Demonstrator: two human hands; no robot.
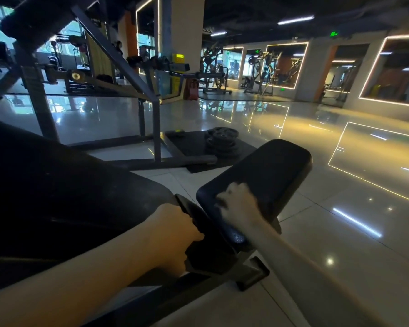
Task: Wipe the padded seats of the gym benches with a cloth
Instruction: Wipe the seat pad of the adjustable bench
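A black padded seat (269,171) of a gym bench lies low in front of me, angled up to the right. My right hand (236,201) is on its near left end, blurred by motion, fingers bent over a dark bluish cloth (237,236) that peeks out under the wrist. My left hand (175,232) grips the dark metal bracket (208,253) between the seat and the large black back pad (57,197), which fills the left of the view.
A grey steel machine frame (151,128) stands just beyond the bench on a black floor mat, with a stack of weight plates (222,142) beside it. Glossy tiled floor (340,208) spreads to the right. More machines stand along the mirrored far wall.
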